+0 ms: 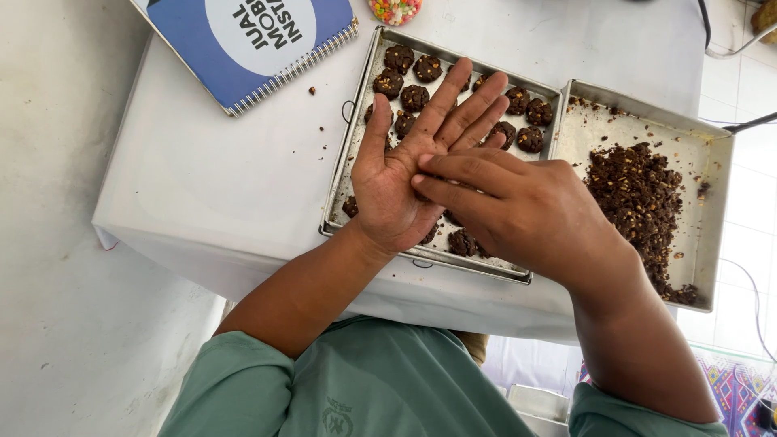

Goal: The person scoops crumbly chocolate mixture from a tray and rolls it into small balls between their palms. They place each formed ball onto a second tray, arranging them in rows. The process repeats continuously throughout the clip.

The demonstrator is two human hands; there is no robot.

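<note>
While both hands (453, 174) press flat together, white table (227, 186) w/ 2 metal trays (356, 146) meets tiled wall (749, 210).

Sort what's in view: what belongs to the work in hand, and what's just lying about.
In use:
left hand, palm up
right hand, fingers pressing on the left palm
tray of dark cookies
second tray with the loose crumbly dough

Lying about:
spiral notebook
jar of coloured sweets
cable
</note>
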